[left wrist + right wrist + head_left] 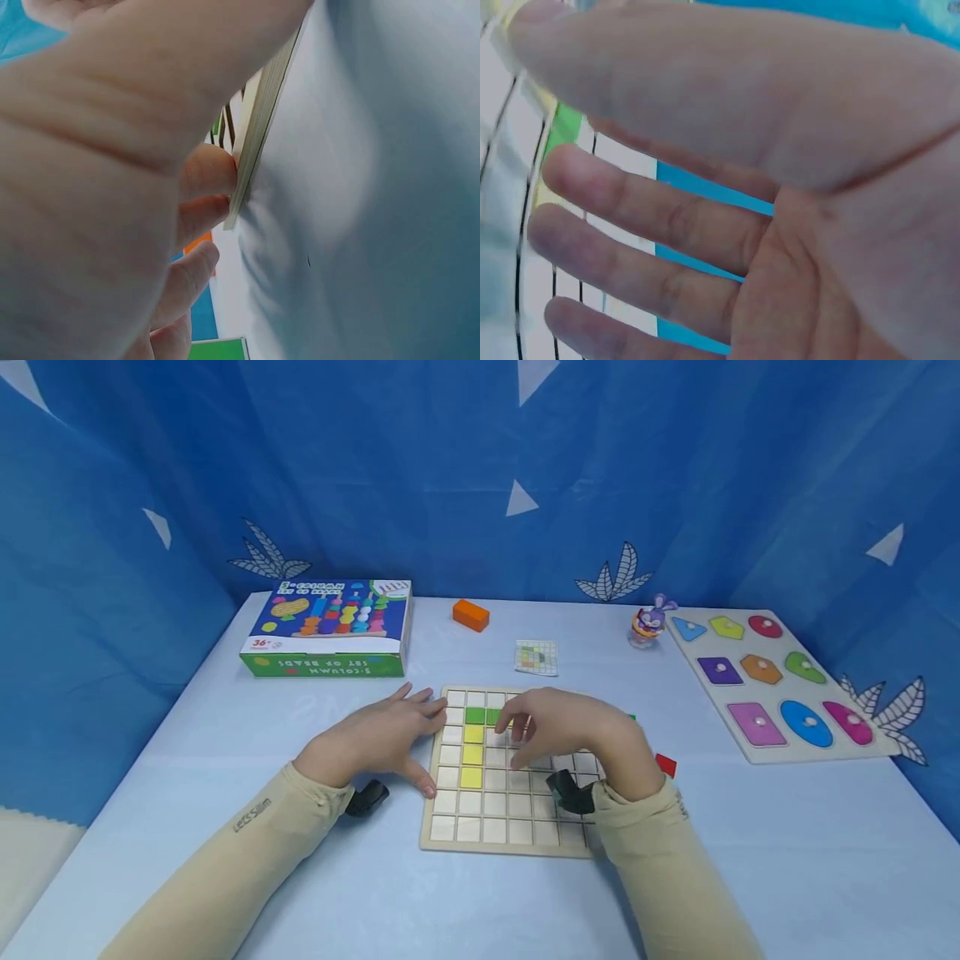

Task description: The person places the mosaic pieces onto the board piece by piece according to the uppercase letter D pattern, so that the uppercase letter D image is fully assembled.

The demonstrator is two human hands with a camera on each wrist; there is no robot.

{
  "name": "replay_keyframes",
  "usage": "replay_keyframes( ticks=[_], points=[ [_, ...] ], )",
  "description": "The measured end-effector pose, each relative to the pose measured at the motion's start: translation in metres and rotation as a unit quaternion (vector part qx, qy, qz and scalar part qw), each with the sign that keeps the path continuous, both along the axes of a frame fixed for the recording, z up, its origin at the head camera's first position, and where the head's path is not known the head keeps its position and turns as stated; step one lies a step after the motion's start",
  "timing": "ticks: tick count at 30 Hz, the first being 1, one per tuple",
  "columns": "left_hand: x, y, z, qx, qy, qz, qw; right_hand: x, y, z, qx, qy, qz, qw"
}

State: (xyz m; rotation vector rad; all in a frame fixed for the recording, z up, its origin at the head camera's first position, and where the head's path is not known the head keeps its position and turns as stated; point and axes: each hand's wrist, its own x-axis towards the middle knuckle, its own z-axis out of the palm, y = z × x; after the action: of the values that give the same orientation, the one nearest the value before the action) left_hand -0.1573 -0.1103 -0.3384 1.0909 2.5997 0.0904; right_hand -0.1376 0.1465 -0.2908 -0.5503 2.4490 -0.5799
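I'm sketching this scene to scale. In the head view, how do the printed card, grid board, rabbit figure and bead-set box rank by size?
1. Grid board, though partly covered
2. Bead-set box
3. Rabbit figure and printed card: too alike to rank

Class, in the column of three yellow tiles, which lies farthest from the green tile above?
The bottom yellow tile; the middle yellow tile and top yellow tile both lie between it and that green tile.

Evenly lit head view; hazy, blurred right wrist view.
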Motion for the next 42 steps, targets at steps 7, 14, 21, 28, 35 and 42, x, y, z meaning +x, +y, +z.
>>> replay_keyframes(
  ticks=[7,14,21,28,35,42],
  points=[
    [0.0,0.002,0.0,0.005,0.003,-0.004,1.0,-0.003,0.056,0.001,0.018,-0.014,-0.054,0.9983],
    [0.0,0.0,-0.001,0.005,-0.002,-0.001,1.0,-0.004,0.107,-0.006,0.009,-0.029,-0.103,0.9942],
    [0.0,0.0,-0.002,0.002,-0.004,0.002,1.0,-0.006,0.126,-0.013,0.017,-0.048,-0.125,0.9908],
    [-0.001,0.001,-0.003,0.003,-0.001,0.004,1.0,-0.008,0.122,-0.022,0.01,-0.079,-0.147,0.986],
    [-0.001,0.001,-0.002,-0.001,-0.009,0.009,0.9999,-0.007,0.116,-0.025,0.03,-0.081,-0.157,0.9838],
    [-0.001,0.001,-0.003,0.001,-0.005,0.009,0.9999,-0.008,0.113,-0.025,0.066,-0.081,-0.168,0.9802]
  ],
)
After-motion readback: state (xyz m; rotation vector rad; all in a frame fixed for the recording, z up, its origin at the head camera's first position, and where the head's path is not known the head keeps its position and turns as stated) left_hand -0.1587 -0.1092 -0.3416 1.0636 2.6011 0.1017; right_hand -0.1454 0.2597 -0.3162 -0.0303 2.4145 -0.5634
